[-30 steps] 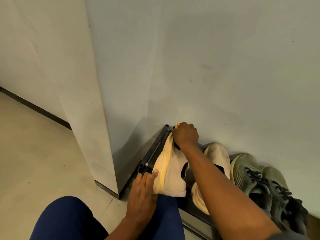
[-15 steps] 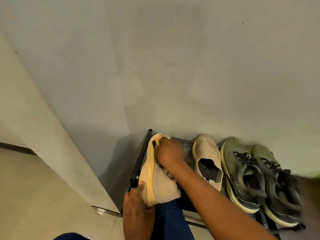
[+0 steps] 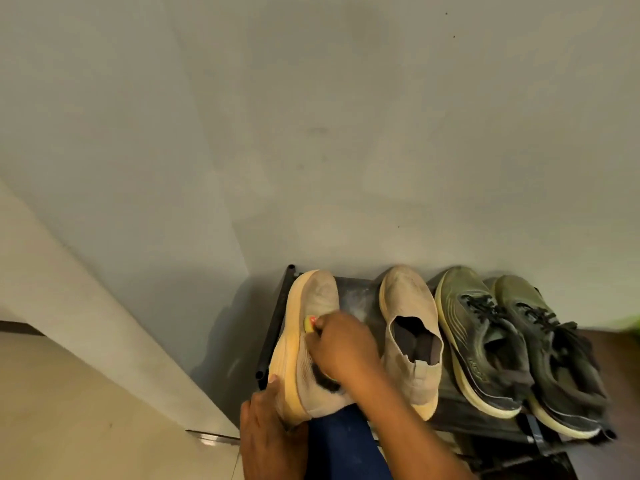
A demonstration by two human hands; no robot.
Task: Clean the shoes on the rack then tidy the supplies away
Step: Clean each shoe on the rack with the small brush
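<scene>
A beige knit shoe [image 3: 313,306] with a yellowish sole lies tilted on its side at the left end of the black shoe rack [image 3: 277,317]. My left hand [image 3: 270,431] grips its heel from below. My right hand [image 3: 341,348] is closed around a small brush [image 3: 309,323] with a yellow and red end, its dark bristles pressed on the shoe's upper. The matching beige shoe [image 3: 408,320] stands upright beside it on the rack. Two olive-green laced sneakers [image 3: 478,337] [image 3: 550,348] stand to the right.
The rack stands against a plain grey wall [image 3: 311,133]. A wall corner [image 3: 104,289] juts out to the left above a beige tiled floor [image 3: 86,410]. My knee in blue trousers [image 3: 343,445] is just in front of the rack.
My right hand with the brush has slid from the shoe's toe back toward its middle. The view has swung right, and both green sneakers now show in full.
</scene>
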